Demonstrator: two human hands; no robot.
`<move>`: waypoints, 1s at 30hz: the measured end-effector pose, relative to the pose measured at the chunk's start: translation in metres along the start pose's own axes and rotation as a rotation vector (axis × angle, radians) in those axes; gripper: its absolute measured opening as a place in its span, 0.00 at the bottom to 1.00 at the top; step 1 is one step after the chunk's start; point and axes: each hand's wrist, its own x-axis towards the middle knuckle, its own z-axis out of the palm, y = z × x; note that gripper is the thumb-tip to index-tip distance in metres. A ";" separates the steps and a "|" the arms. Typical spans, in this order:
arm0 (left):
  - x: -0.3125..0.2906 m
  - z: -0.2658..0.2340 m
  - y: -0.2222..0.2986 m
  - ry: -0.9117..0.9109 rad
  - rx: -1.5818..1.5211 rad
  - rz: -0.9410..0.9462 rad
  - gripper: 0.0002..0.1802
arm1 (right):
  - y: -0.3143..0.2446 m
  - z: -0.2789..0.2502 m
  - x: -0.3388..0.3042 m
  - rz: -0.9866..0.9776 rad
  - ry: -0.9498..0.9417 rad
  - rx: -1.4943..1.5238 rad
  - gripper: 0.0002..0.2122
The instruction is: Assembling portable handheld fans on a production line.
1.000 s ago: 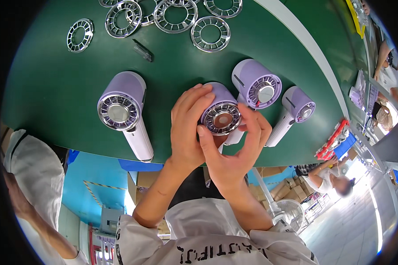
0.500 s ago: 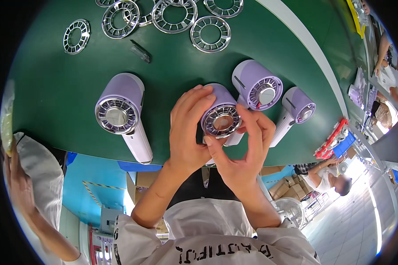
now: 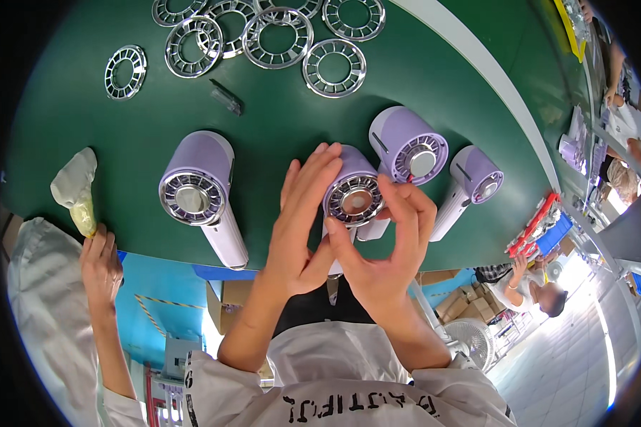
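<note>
Between my hands is a handheld fan (image 3: 350, 162) with a purple head and a chrome slotted ring grille (image 3: 354, 200) on its round face. My left hand (image 3: 297, 228) wraps its left side, fingers up along the head. My right hand (image 3: 388, 245) has its thumb and forefinger at the ring's right and lower rim. Most of this fan's handle is hidden by my hands. Just right of it lies a second purple fan (image 3: 406, 135) with an inner slotted face and red wire showing. A smaller-looking fan (image 3: 477, 174) lies farther right. Left of my hands is a ringed fan (image 3: 194, 171).
Several loose chrome rings (image 3: 278, 62) lie at the far side of the green table (image 3: 263, 110). A small dark, clear-ended piece (image 3: 226, 98) sits below them. At left, a co-worker's hand (image 3: 101, 267) holds a pale, yellowish-necked bundle (image 3: 82, 192). A red crate (image 3: 534, 224) stands at right.
The co-worker's hand has come in from the left with the pale bundle over the table. My left fingers have straightened somewhat on the fan. The table items sit slightly lower in view.
</note>
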 end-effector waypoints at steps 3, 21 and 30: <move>-0.002 0.003 0.001 0.037 -0.080 -0.051 0.37 | -0.003 0.001 0.000 0.014 0.020 -0.022 0.33; 0.013 0.019 0.017 0.242 -0.067 -0.097 0.21 | -0.009 0.000 -0.005 0.052 0.036 -0.046 0.33; 0.018 0.019 0.014 0.224 -0.110 -0.063 0.21 | -0.008 -0.004 0.005 0.003 0.000 -0.011 0.33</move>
